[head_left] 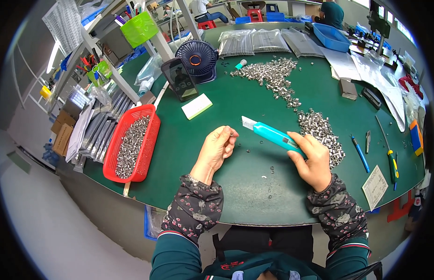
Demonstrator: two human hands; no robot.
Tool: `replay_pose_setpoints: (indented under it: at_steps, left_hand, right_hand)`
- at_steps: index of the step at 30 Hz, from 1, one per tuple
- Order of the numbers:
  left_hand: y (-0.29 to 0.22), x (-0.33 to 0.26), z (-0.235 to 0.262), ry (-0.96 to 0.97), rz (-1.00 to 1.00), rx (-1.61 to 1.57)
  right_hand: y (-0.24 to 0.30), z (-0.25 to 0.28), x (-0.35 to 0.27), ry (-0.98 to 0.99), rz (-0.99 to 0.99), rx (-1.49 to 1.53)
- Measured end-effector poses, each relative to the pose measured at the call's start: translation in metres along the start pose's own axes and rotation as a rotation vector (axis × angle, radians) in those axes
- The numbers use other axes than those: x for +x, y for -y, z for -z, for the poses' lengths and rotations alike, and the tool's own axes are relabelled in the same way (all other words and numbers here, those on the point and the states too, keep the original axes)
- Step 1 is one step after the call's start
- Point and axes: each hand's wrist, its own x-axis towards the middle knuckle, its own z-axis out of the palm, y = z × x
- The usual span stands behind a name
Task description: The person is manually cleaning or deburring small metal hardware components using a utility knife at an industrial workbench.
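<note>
My left hand (214,150) pinches a small metal ring (232,134) between thumb and fingertips, above the green table (240,186). In my right hand (315,161) is a teal utility knife (274,135), its blade out and pointing left toward the ring, apart from it. Just beyond the right hand lies a heap of small silver metal sleeves (323,133). A second, wider heap of sleeves (275,77) spreads farther back. More of them fill a red plastic basket (155,135) at the left. Several tiny dark rings (271,170) are scattered between my hands.
A phone (179,79) leans by a dark fan (197,58) at the back left, near a notepad (197,106). At the right lie a blue pen-like tool (360,154), a screwdriver (392,165) and a paper card (375,187). A blue tray (331,37) stands at the back.
</note>
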Motion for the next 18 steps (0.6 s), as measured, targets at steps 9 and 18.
replay_pose_setpoints:
  at_steps: [9,18]
  left_hand:
    - [-0.0011,0.0011,-0.0046,-0.071,-0.081,0.035]
    - [-0.0009,0.0005,-0.0040,-0.054,-0.083,-0.020]
  right_hand:
    - [-0.0047,-0.0060,-0.0033,0.101,-0.056,0.078]
    - [-0.0064,-0.0077,-0.0026,0.202,-0.143,0.204]
